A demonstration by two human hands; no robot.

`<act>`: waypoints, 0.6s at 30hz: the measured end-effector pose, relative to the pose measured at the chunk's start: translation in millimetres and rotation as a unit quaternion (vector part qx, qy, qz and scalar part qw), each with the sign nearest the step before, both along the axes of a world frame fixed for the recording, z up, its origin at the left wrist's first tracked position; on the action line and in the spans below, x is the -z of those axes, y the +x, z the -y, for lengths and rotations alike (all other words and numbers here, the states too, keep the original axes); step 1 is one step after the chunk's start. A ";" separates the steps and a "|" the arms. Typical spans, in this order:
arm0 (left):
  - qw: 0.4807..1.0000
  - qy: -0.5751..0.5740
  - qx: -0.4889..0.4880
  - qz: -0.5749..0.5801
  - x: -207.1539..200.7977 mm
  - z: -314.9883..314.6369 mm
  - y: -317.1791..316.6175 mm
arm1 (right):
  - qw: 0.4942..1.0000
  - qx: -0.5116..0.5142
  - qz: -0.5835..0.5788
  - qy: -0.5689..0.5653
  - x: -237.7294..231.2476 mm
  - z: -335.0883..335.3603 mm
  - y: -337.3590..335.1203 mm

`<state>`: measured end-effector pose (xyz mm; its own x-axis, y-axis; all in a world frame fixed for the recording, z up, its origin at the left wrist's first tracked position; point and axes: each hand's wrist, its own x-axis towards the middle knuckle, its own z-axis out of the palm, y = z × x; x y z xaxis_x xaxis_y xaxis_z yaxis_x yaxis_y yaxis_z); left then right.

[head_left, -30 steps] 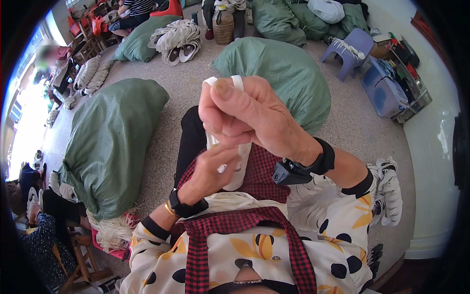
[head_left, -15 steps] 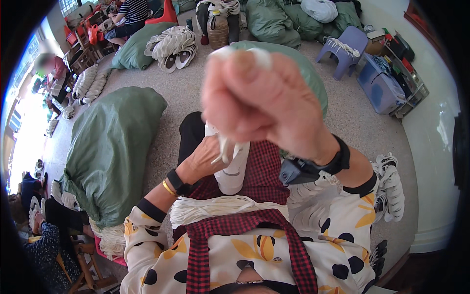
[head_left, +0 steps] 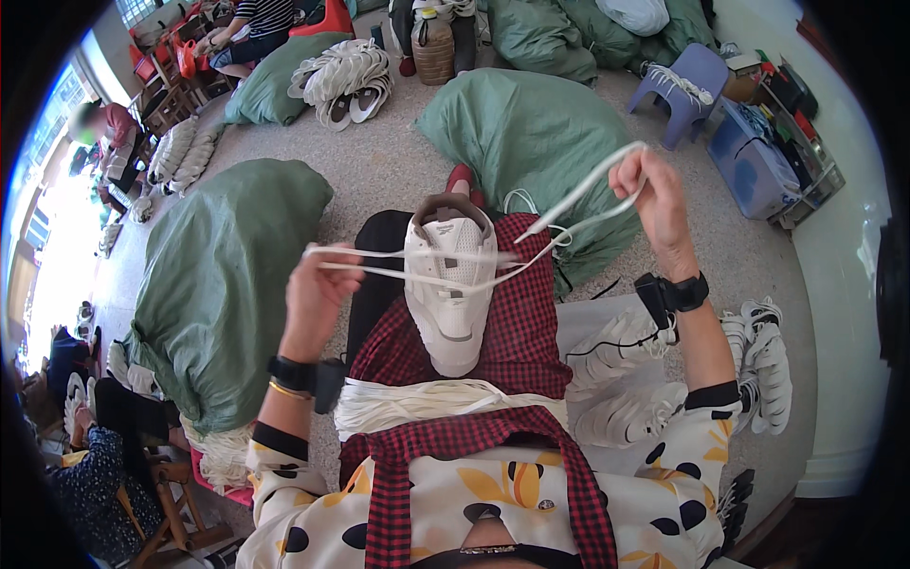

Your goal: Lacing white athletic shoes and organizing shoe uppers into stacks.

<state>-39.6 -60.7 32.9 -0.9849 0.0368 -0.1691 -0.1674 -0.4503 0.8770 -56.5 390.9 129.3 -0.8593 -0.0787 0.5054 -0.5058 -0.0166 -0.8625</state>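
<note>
A white sneaker [head_left: 449, 322] rests on my lap over a red-and-black checked apron [head_left: 519, 327], its toe pointing toward me. Across its upper runs a white shoelace [head_left: 580, 194]; whether it passes through any eyelet I cannot tell. To the left of the sneaker, my left hand [head_left: 317, 289] pinches one part of the lace. Raised on the right, my right hand [head_left: 656, 194] grips a loop of it, and a free tip hangs back toward the sneaker. A thick bundle of white laces [head_left: 441, 400] lies across my lap, close to my waist.
Large green sacks stand at left [head_left: 213, 294] and ahead [head_left: 531, 128]. White sneakers [head_left: 621, 408] are stacked by my right side. Farther right are a purple chair [head_left: 684, 87] and a blue plastic bin [head_left: 744, 156]. Other people sit at the far left.
My right hand has moved from close before the camera to the right. My left hand has moved left off the sneaker. The lace now stretches between them, and the sneaker is in full view.
</note>
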 end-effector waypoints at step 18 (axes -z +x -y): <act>0.685 -0.603 0.058 -0.404 -25.9 -80.1 35.8 | 0.858 -0.047 -0.189 0.475 76.3 130.8 41.2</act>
<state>-3.9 19.4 58.8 -0.7768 0.4365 0.4539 0.6196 0.6589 0.4266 -15.3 260.1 53.0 -0.6160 -0.6689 0.4160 -0.7868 0.5478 -0.2842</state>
